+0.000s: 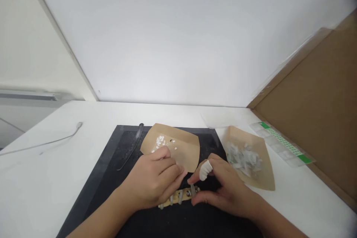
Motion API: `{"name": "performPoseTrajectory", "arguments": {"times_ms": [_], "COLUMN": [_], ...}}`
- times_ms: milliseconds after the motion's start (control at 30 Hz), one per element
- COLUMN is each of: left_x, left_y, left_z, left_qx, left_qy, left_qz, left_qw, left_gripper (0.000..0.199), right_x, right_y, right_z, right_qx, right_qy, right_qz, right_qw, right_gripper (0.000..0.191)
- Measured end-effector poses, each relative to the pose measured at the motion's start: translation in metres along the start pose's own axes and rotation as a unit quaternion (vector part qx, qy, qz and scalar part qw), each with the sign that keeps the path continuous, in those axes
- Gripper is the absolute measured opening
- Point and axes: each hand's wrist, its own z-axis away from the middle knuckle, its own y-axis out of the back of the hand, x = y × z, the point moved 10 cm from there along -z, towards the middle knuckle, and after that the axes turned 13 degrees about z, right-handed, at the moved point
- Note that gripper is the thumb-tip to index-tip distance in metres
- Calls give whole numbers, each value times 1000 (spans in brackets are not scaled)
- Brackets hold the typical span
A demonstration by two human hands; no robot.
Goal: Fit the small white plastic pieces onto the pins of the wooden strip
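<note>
While the left hand (pixel 160 178) lies at lower centre with its fingers curled inward, the right hand (pixel 223 189) stands just beside it, thumb and index finger narrowly apart. Between these two tips, at the right end of a tan strip (pixel 175 198), sits an upright clear piece (pixel 193 190); index tip at its top, thumb tip by its foot, so it reads as pinched. A ribbed white cover (pixel 205 170) is on the right index finger. Left fingertips are bunched near the strip; whether they grip anything: cannot tell, contact surfaces turned from view.

Strip position: bottom centre of frame, on a black mat (pixel 97 178), running from below the left hand to the right thumb. Further clear pieces stand along it; two shiny round bits flank the pinched piece, too small to identify.

Above the hands, centre: brown paper (pixel 185 145) bearing white bits (pixel 160 141), its lower-left part covered by the left hand. Left of it, a thin dark tool (pixel 134 147), type unclear. Right of centre: second brown sheet (pixel 264 176) with a blurred heap of translucent pieces (pixel 245 158), partly behind the right hand. Both forearms and the mat are cut off by the bottom edge.
</note>
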Motion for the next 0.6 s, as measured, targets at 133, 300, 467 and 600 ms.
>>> {"name": "performPoseTrajectory", "arguments": {"times_ms": [133,300,467,600], "left_x": [-1,0,1,3], "left_y": [2,0,1,1], "left_z": [1,0,-1,-3], "left_qx": [16,-3,4,5], "left_qy": [10,13,15,14], "left_qz": [-4,-11,-16,-19], "left_qw": [1000,1000,1000,1000], "left_gripper": [7,14,22,24], "right_x": [-5,-7,-7,-5], "right_y": [2,-4,-8,-9], "right_z": [-2,-2,-2,-2], "right_qx": [3,-13,-19,-19], "right_qy": [16,19,25,26], "right_qz": [-8,-11,-20,-24], "right_qw": [1000,1000,999,999], "right_gripper": [39,37,37,38]}}
